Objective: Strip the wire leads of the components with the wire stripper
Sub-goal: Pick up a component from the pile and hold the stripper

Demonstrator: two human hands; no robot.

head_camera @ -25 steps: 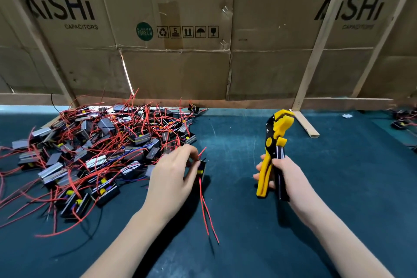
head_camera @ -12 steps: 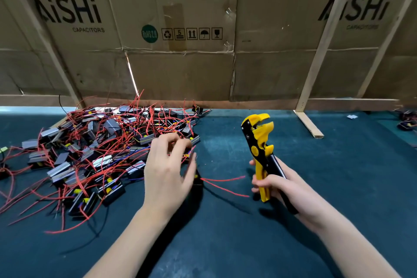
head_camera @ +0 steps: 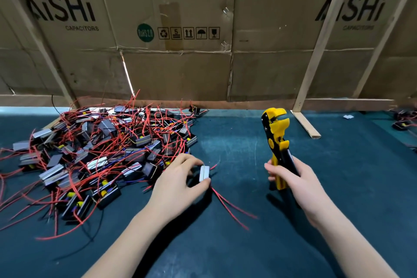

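My left hand (head_camera: 178, 184) pinches a small grey-and-black component (head_camera: 204, 173) between thumb and fingers, just right of the pile. Its red wire leads (head_camera: 232, 209) trail down and to the right over the dark mat. My right hand (head_camera: 293, 178) grips the handles of the yellow-and-black wire stripper (head_camera: 276, 140), which stands upright with its jaws up, a hand's width to the right of the component. A heap of similar components with tangled red leads (head_camera: 97, 153) covers the left of the mat.
A cardboard wall (head_camera: 203, 63) with wooden battens closes off the back of the bench. One wooden strip (head_camera: 305, 124) lies on the blue-green mat (head_camera: 237, 142) behind the stripper. A few more components (head_camera: 404, 122) sit at the far right edge.
My left hand has drawn the component out of the pile and turned it, so its leads now trail down and to the right. The stripper has shifted right and stands more upright.
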